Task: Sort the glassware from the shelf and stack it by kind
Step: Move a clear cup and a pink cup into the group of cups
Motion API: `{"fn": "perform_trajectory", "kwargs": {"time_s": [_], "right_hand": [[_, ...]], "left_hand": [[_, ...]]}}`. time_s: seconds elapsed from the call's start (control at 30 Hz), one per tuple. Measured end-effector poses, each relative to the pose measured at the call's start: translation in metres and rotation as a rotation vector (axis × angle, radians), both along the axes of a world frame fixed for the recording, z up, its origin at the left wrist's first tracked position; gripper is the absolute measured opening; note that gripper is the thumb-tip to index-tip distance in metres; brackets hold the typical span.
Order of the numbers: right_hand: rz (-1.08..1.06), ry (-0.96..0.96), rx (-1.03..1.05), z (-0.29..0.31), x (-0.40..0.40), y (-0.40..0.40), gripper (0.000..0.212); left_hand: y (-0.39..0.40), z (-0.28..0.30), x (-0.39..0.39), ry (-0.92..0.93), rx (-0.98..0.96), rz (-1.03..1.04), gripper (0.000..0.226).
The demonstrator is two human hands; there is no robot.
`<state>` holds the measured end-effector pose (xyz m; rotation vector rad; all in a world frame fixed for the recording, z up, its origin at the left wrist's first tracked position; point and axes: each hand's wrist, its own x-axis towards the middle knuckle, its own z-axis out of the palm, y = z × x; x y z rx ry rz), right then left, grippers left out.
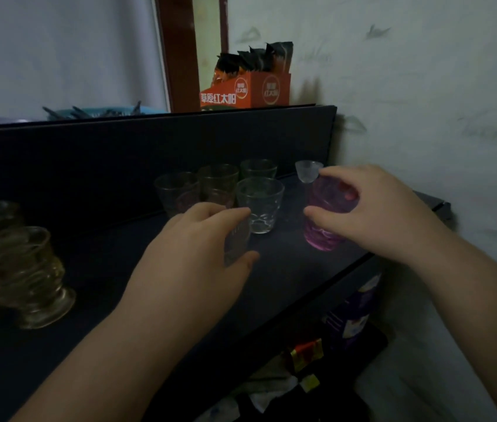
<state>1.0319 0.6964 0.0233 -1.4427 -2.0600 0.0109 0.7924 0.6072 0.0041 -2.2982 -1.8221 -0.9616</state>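
Dim light falls over a dark shelf (94, 269) set against a pale, scuffed wall (423, 86), and both of the person's bare forearms reach in over it. On the ledge above, an orange carton (259, 89) holds dark sachets, with a blue basket (94, 112) off to the left.

At the back of the shelf stand three clear tumblers in a loose row (218, 184), touching or nearly so, and a fourth clear tumbler (260, 205) stands just in front of them. A tiny clear cup (308, 171) sits in the far corner by the wall.

The right hand (384, 214) is wrapped around a purple glass (323, 220), thumb on the near side and fingers over the far side near the rim; its base looks to be on the shelf, just beside the tiny cup. The left hand (198, 248) is closed around a small ribbed clear glass (236, 242), thumb below and fingers over the top (most of it is hidden by the palm, so I cannot tell whether it rests on the shelf). It is close to the front tumbler.

Far left, amber footed glasses (24, 269) are nested in a tilted stack. Below the shelf lie colourful packets (326, 354).
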Motion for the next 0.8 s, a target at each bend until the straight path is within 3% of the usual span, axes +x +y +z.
{"fn": "perform_trajectory", "kwargs": {"time_s": [0.53, 0.8], "right_hand": [[0.381, -0.056, -0.098, -0.016, 0.019, 0.165, 0.084], [0.58, -0.102, -0.093, -0.019, 0.007, 0.195, 0.091]], "left_hand": [[0.066, 0.0, 0.088, 0.075, 0.003, 0.322, 0.062], [0.092, 0.001, 0.124, 0.061, 0.036, 0.488, 0.06]]}}
